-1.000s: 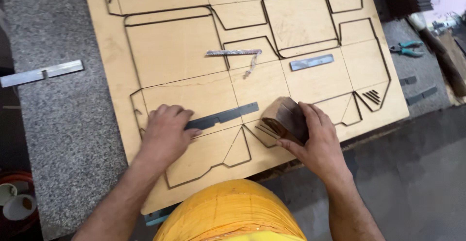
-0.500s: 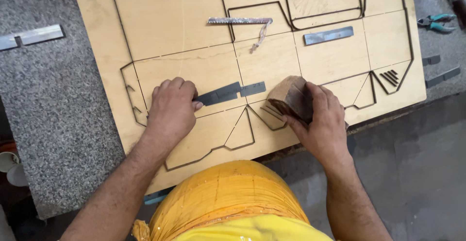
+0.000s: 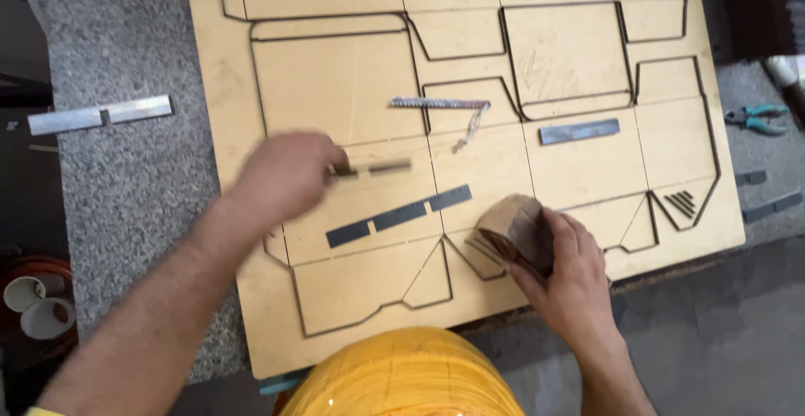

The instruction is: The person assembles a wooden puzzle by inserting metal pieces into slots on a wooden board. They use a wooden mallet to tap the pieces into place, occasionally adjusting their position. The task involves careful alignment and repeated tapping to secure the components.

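Observation:
A large plywood die board (image 3: 335, 89) with dark box-outline slots lies on a grey speckled table. My left hand (image 3: 281, 173) is blurred above the board's middle left and pinches a thin dark metal strip (image 3: 377, 167). A longer notched dark strip (image 3: 398, 215) lies flat on the board just below it. My right hand (image 3: 566, 269) rests near the board's front edge and grips a wooden block (image 3: 513, 227) that stands on the board.
A grey metal strip (image 3: 579, 132) and a serrated strip (image 3: 440, 104) lie on the board. A metal bar (image 3: 99, 115) sits on the table at left. Teal-handled pliers (image 3: 759, 118) lie at right. Several short strips (image 3: 679, 202) sit at the board's right.
My left hand has lifted off the long notched strip and moved up and away with a thin strip in its fingers. My right hand stays on the wooden block.

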